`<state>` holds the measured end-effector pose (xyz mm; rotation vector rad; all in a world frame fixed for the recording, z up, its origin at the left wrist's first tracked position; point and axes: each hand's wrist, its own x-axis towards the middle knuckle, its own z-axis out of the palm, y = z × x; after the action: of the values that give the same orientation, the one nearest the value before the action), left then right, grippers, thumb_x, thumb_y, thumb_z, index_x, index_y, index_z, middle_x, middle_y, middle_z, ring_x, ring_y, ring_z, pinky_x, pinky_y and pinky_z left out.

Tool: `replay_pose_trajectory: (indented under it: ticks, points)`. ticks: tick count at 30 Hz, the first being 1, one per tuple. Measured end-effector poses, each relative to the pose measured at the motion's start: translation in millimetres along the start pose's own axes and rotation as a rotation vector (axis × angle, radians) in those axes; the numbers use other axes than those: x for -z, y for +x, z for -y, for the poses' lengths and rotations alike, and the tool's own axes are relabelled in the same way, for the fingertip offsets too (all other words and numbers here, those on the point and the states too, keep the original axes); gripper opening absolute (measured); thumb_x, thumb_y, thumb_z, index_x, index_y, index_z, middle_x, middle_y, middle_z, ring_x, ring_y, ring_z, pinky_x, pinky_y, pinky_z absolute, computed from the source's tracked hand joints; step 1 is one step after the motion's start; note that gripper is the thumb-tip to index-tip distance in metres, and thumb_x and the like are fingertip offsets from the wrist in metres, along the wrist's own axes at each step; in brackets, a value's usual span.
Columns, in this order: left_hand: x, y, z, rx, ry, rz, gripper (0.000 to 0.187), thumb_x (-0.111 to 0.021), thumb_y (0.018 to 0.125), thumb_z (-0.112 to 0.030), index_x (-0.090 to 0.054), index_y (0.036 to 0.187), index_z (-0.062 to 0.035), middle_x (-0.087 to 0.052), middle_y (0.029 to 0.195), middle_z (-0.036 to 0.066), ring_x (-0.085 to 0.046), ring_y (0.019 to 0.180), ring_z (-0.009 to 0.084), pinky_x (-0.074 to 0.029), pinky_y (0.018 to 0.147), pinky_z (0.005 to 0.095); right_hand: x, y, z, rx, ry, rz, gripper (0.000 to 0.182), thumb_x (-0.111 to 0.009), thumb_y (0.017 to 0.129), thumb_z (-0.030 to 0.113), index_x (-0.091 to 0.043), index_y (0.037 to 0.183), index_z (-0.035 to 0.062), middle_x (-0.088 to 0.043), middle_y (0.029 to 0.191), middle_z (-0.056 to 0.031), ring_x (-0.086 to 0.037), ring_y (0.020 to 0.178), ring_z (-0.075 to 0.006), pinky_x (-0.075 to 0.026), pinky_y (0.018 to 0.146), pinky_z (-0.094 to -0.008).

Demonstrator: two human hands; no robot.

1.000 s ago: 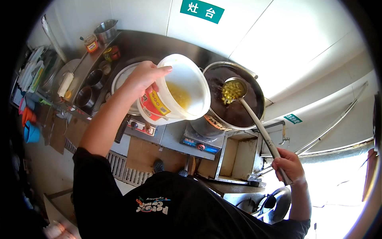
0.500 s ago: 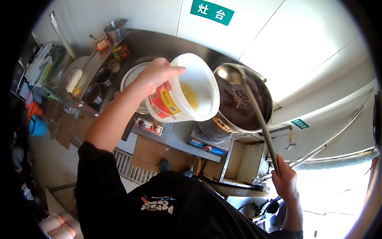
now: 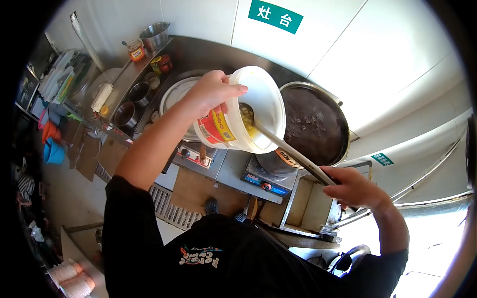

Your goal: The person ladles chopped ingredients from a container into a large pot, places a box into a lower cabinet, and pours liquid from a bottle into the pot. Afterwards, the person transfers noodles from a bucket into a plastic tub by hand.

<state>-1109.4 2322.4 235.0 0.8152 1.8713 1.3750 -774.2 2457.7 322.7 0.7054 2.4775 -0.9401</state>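
Observation:
My left hand (image 3: 218, 94) grips the rim of a white plastic bucket (image 3: 258, 84) with a red and yellow label. The bucket is tilted, its mouth toward the right, and yellowish contents lie low inside. Wrapped round the long metal handle of a ladle (image 3: 293, 154), my right hand (image 3: 355, 186) holds it slanting into the bucket. The ladle's bowl is down in the yellow stuff and partly hidden by it. Just right of the bucket stands a large metal pot (image 3: 343, 124) of dark brown liquid, with bubbles or bits at its surface.
Beneath the pot is a stove unit (image 3: 268, 184) with a knob. A round metal lid (image 3: 174, 94) lies behind my left arm. Small steel pots (image 3: 126, 115) and a jar (image 3: 135, 50) line the left counter. A tap (image 3: 370, 171) is at the right wall.
The ladle has moved left from over the dark pot into the bucket, its bowl now in the yellow contents. My right hand has risen with it. The bucket stays tilted in my left hand.

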Motion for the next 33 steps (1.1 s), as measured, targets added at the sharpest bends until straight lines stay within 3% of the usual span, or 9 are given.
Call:
replay_pose_trajectory:
  ticks: [1, 2, 4, 11, 13, 19, 23, 27, 33]
  points:
    - [0.1, 1.2, 0.4, 0.002, -0.009, 0.006, 0.039, -0.076, 0.075, -0.028, -0.049, 0.084, -0.0018, -0.06, 0.071, 0.012, -0.055, 0.045, 0.0122, -0.039, 0.038, 0.024, 10.0, -1.3, 9.5, -0.191, 0.347, 0.21, 0.047, -0.056, 0.088, 0.011, -0.047, 0.134, 0.0031, -0.058, 0.069, -0.0083, -0.059, 0.052, -0.0142, -0.049, 0.046, -0.0262]
    - [-1.5, 0.3, 0.3, 0.0, -0.008, 0.006, 0.039, -0.076, 0.075, -0.028, -0.049, 0.084, -0.0018, -0.06, 0.071, 0.012, -0.055, 0.045, 0.0122, -0.039, 0.038, 0.024, 10.1, 2.9, -1.5, -0.188, 0.507, 0.243, 0.045, -0.054, 0.09, 0.01, -0.047, 0.133, -0.0006, -0.056, 0.069, -0.0051, -0.053, 0.044, -0.0091, -0.045, 0.04, -0.0213]
    - [-4.8, -3.7, -0.8, -0.009, 0.016, -0.045, 0.032, -0.074, 0.079, -0.027, -0.053, 0.081, -0.0039, -0.059, 0.066, 0.008, -0.051, 0.041, 0.0088, -0.034, 0.033, 0.0215, 11.4, 2.5, -2.4, -0.197, 0.63, 0.257, 0.046, -0.054, 0.09, 0.01, -0.046, 0.133, -0.0028, -0.056, 0.069, -0.0057, -0.053, 0.044, -0.0098, -0.045, 0.04, -0.0219]
    - [2.5, 2.8, 6.5, 0.031, -0.009, -0.069, 0.035, -0.075, 0.079, -0.029, -0.052, 0.085, -0.0025, -0.059, 0.066, 0.009, -0.051, 0.041, 0.0093, -0.034, 0.032, 0.0206, -10.7, -26.0, -6.8, -0.114, 1.156, 0.237, 0.05, -0.051, 0.092, 0.009, -0.037, 0.134, -0.0125, -0.058, 0.073, -0.0089, -0.052, 0.041, -0.0113, -0.042, 0.037, -0.0215]
    - [8.7, 6.8, 10.9, 0.096, -0.002, -0.027, 0.047, -0.076, 0.075, -0.035, -0.053, 0.093, 0.0017, -0.061, 0.073, 0.014, -0.055, 0.047, 0.0139, -0.04, 0.041, 0.0245, -11.4, -36.3, 0.3, -0.115, 1.172, 0.194, 0.051, -0.051, 0.091, 0.008, -0.035, 0.135, -0.0128, -0.058, 0.073, -0.0095, -0.052, 0.041, -0.0114, -0.042, 0.036, -0.0213]
    - [12.6, 12.7, 14.5, 0.116, -0.025, -0.04, 0.049, -0.076, 0.074, -0.036, -0.056, 0.092, 0.0054, -0.061, 0.07, 0.014, -0.055, 0.049, 0.015, -0.036, 0.038, 0.0274, -15.9, -68.6, -8.6, -0.093, 1.255, 0.041, 0.054, -0.048, 0.09, 0.005, -0.031, 0.137, -0.014, -0.057, 0.073, -0.0134, -0.049, 0.038, -0.0126, -0.041, 0.034, -0.0208]
    - [15.0, 13.6, 17.7, 0.106, -0.063, -0.001, 0.047, -0.076, 0.075, -0.035, -0.057, 0.089, 0.0059, -0.06, 0.067, 0.014, -0.053, 0.048, 0.0143, -0.034, 0.037, 0.0277, -21.9, -88.6, -25.9, -0.035, 1.456, -0.023, 0.05, -0.046, 0.092, 0.004, -0.028, 0.135, -0.0155, -0.058, 0.074, -0.0189, -0.055, 0.04, -0.0172, -0.048, 0.035, -0.0245]
    - [15.0, 11.7, 16.0, 0.099, -0.067, -0.023, 0.045, -0.075, 0.075, -0.035, -0.058, 0.086, 0.0058, -0.059, 0.065, 0.013, -0.051, 0.046, 0.0131, -0.032, 0.036, 0.027, -25.3, -101.3, -33.6, -0.068, 1.377, -0.178, 0.052, -0.045, 0.09, 0.004, -0.03, 0.137, -0.014, -0.058, 0.072, -0.0137, -0.052, 0.039, -0.0129, -0.044, 0.035, -0.0204]
    - [14.4, 10.0, 7.1, 0.091, -0.087, 0.011, 0.043, -0.075, 0.077, -0.033, -0.057, 0.085, 0.0058, -0.059, 0.064, 0.013, -0.05, 0.045, 0.0123, -0.03, 0.034, 0.0257, -30.3, -97.4, -49.4, -0.247, 0.933, -0.326, 0.051, -0.05, 0.088, 0.006, -0.038, 0.134, -0.0113, -0.057, 0.07, -0.0082, -0.052, 0.041, -0.0101, -0.043, 0.037, -0.0203]
